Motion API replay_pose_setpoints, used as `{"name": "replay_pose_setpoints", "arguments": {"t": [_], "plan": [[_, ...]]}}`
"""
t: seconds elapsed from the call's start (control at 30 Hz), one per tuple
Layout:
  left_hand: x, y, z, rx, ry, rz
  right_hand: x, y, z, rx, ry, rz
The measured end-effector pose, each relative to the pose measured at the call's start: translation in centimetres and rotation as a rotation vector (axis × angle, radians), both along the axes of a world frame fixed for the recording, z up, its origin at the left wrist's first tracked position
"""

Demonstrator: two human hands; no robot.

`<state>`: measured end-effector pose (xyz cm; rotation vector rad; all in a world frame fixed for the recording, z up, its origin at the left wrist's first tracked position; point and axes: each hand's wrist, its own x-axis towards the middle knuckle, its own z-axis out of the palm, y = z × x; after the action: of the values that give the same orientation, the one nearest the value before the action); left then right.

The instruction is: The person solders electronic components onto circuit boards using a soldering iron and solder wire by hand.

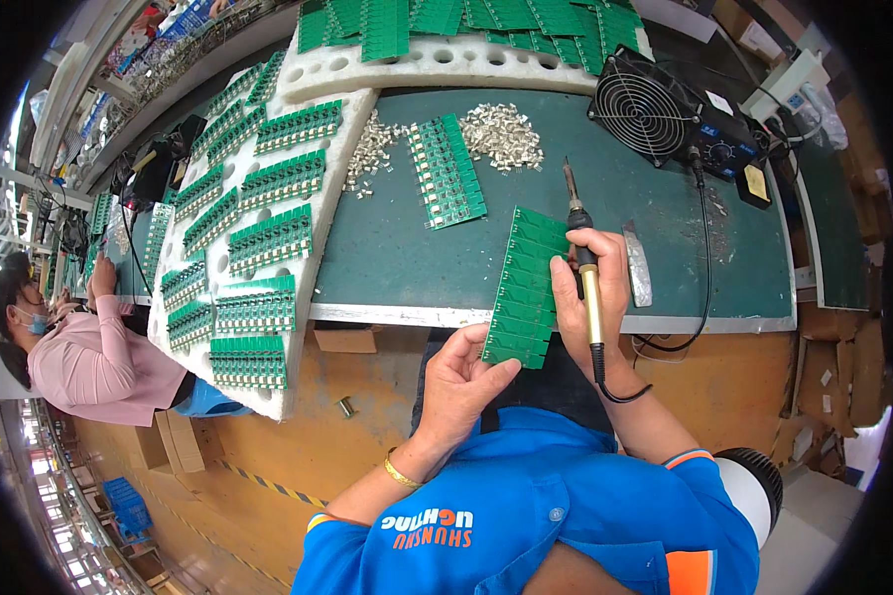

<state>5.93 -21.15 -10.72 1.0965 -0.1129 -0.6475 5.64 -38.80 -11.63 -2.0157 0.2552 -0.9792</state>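
Note:
A long green circuit board panel (521, 288) is held tilted over the front edge of the bench. My left hand (456, 382) pinches its lower end between thumb and fingers. In my right hand (597, 288) is a soldering iron (592, 307) with a gold-coloured handle, its tip pointing up and away from me. My right thumb and fingers also lie close along the panel's right edge; whether they grip it I cannot tell. Beyond it, another panel (446, 171) fitted with white connectors lies on the green mat, between two heaps of small metallic-white parts (503, 136).
White foam trays (367, 104) carry rows of boards at left and stacked bare boards at the back. A fan (640, 107) and a soldering station (724, 144) stand back right, with the iron's cable trailing down. A clear packet (637, 268) lies nearby. A co-worker in pink (99, 357) sits at left.

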Motion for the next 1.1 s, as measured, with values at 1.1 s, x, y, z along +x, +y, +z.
{"name": "replay_pose_setpoints", "arguments": {"t": [1.1], "plan": [[0.2, 0.8, -1.1, 0.057, 0.020, 0.029, -7.6, -2.6, 0.1, 0.432, 0.021, 0.653]]}}
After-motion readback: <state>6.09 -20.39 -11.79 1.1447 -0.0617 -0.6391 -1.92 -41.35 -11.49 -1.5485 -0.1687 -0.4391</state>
